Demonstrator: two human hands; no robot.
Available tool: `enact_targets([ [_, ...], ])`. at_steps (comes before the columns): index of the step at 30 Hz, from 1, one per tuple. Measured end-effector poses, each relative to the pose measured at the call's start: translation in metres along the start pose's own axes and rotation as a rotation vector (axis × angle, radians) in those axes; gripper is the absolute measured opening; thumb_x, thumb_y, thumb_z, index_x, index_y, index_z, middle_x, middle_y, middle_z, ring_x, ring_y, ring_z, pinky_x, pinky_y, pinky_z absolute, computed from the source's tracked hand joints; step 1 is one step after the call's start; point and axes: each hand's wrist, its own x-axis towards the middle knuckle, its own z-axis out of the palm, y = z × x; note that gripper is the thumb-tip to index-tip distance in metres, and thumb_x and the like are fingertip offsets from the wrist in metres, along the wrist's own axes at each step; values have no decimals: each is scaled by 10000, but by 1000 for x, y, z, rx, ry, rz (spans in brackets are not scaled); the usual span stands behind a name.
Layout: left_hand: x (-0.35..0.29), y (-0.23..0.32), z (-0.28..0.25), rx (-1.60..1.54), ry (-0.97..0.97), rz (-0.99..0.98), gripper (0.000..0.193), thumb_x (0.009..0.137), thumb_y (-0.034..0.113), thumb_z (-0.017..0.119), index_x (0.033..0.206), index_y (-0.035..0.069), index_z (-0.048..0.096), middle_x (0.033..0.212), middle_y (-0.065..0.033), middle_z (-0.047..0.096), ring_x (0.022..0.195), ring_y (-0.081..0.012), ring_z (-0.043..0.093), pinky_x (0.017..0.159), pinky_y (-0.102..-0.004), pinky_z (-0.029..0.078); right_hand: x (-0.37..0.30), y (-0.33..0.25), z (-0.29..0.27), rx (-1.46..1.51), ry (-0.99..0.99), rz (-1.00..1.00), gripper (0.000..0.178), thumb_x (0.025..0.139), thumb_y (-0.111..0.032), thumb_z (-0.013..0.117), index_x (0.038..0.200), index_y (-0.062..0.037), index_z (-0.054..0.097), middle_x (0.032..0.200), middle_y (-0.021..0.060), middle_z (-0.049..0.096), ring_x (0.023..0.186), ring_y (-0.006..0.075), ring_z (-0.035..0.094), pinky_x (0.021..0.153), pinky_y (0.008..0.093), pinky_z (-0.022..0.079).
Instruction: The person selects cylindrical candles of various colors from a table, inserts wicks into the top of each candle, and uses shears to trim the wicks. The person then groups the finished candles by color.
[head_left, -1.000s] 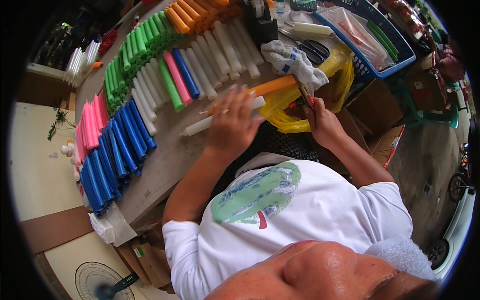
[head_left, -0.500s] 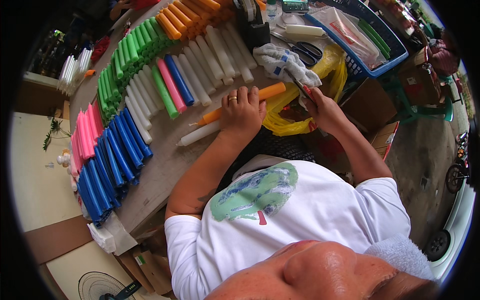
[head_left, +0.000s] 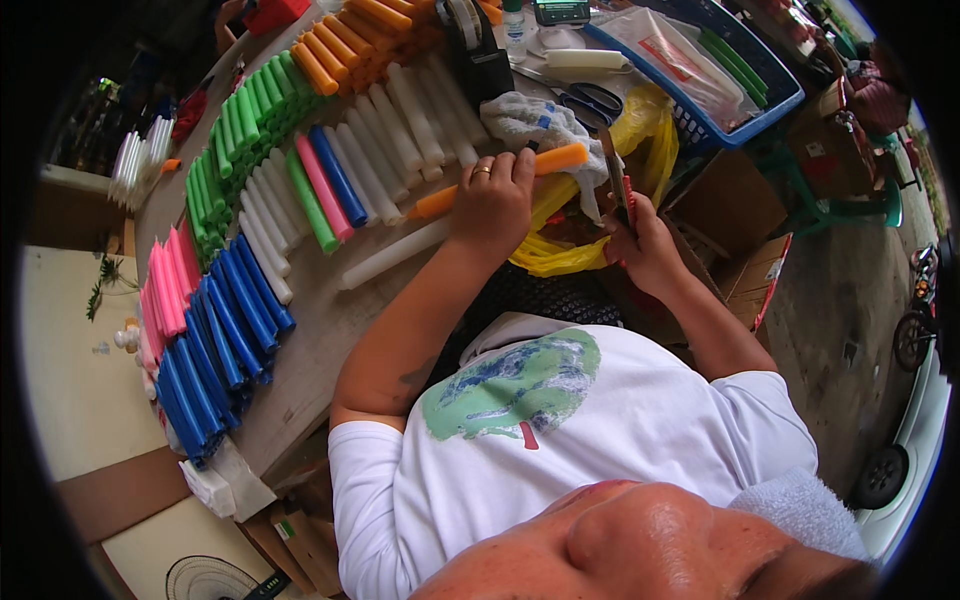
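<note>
My left hand [head_left: 490,205] is closed around an orange candle [head_left: 560,158], whose pointed wick end sticks out to the left and whose base sticks out to the right. In my right hand [head_left: 648,245] is a red-handled knife [head_left: 611,158], blade pointing up and away, just beyond the candle's base and apart from it. A white candle [head_left: 395,253] lies on the table [head_left: 310,350] beside my left wrist, partly hidden by it. Beyond my left hand lie rows of white candles [head_left: 395,135], with a green candle [head_left: 317,195], a pink candle [head_left: 325,187] and a blue candle [head_left: 338,175] among them.
Stacks of green candles [head_left: 245,120], orange candles [head_left: 345,45], pink candles [head_left: 168,280] and blue candles [head_left: 225,320] line the far left. A white cloth [head_left: 535,120], scissors [head_left: 592,103], a yellow plastic bag [head_left: 560,255], a tape dispenser [head_left: 475,50] and a blue basket [head_left: 715,125] stand around my hands.
The knife has swung more upright and moved slightly down, away from the cloth. My left hand has raised the orange candle a little, its base tilting nearer level. The view has shifted slightly.
</note>
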Motion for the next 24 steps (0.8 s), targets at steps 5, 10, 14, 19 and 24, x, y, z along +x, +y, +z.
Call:
enact_targets([
  [5,0,1,7,9,-20,18,323,876,233,596,1138,44,592,932,-88,594,912,-261,589,835,-392,470,-9,-10,12,-101,15,178,192,938,-202,556,966,-52,442,641,110,542,521,223,550,506,348,423],
  [10,-2,3,6,44,-5,36,330,883,248,584,1160,69,597,913,-88,591,886,-263,587,813,-398,467,0,-18,9,-433,65,58,223,926,-233,549,972,-45,438,769,200,589,708,416,577,626,447,444],
  [14,-1,4,7,109,-42,32,334,902,284,553,1177,100,593,893,-94,586,874,-269,587,802,-403,463,3,-28,16,-458,114,73,229,930,-213,533,1067,-46,455,970,234,596,913,420,583,764,449,455],
  [19,0,4,6,110,-89,23,347,918,315,527,1199,120,580,874,-94,580,866,-274,586,798,-412,460,6,-16,23,-392,184,-123,319,933,-137,520,1227,-53,429,988,202,609,903,363,613,754,386,474],
  [24,0,3,6,116,-112,29,348,927,313,513,1210,119,572,869,-97,583,868,-275,586,799,-413,461,7,-27,23,-419,133,-20,314,944,-158,509,1227,-44,433,1020,210,608,943,372,608,782,395,475],
])
